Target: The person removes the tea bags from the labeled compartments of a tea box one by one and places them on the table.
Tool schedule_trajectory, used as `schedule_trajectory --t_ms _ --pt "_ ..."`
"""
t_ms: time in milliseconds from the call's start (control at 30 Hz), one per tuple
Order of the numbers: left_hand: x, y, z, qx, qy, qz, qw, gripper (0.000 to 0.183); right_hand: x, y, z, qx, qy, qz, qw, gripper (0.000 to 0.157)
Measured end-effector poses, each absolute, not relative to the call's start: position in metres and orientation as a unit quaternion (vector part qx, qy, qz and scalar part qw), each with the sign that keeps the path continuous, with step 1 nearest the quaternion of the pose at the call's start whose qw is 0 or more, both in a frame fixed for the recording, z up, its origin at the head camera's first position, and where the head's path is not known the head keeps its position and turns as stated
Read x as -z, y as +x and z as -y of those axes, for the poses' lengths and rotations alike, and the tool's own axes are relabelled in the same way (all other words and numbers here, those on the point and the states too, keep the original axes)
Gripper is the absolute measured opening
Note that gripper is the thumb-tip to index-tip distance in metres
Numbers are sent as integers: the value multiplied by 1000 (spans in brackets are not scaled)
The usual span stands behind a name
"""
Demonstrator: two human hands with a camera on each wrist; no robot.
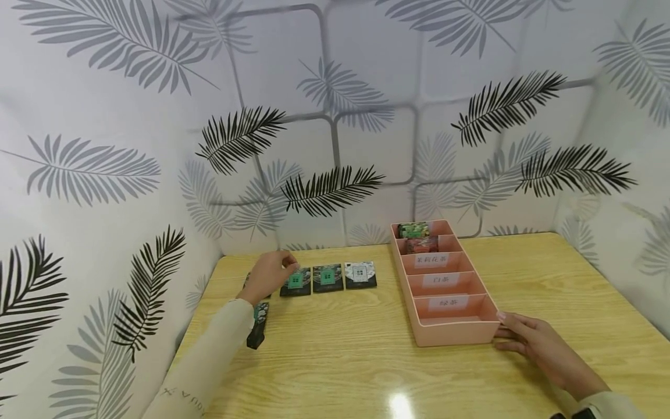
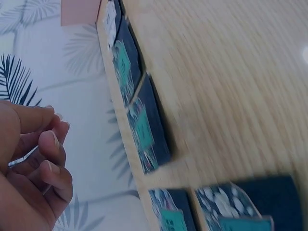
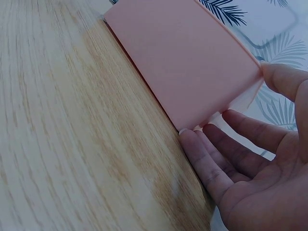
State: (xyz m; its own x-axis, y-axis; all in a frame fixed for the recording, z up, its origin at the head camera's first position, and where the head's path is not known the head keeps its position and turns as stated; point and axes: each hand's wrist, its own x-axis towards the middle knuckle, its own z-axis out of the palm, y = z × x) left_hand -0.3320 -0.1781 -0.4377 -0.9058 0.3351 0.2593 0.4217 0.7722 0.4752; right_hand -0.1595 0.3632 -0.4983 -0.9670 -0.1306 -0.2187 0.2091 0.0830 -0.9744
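Note:
My left hand (image 1: 269,274) hovers over a row of tea packets, its fingers loosely curled with nothing between them. Beneath it lies a dark packet with a green label (image 1: 295,283); to the right are a similar green-labelled packet (image 1: 328,278) and a white-patterned packet (image 1: 360,274). Another dark packet (image 1: 257,327) lies nearer me, partly behind the wrist; one more is mostly hidden by the hand. On the right, my right hand (image 1: 539,346) holds the front right corner of a pink divided box (image 1: 455,334), thumb (image 3: 281,77) at the rim and fingers against the side.
In the box's rear compartments sit a green packet (image 1: 413,230) and a red packet (image 1: 421,245). White labels with Chinese characters, such as the front label (image 1: 448,302), mark the three front dividers. A leaf-patterned curtain (image 1: 366,145) hangs behind the wooden table (image 1: 335,361).

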Motion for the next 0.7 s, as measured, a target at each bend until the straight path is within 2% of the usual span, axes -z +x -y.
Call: schedule_trajectory --t_ms 467,700 --pt "436 -349 112 295 -245 921 70 12 498 -158 -364 677 31 -725 124 68" --pt "435 -353 92 298 -261 916 59 19 498 -159 -364 678 25 -724 124 68"
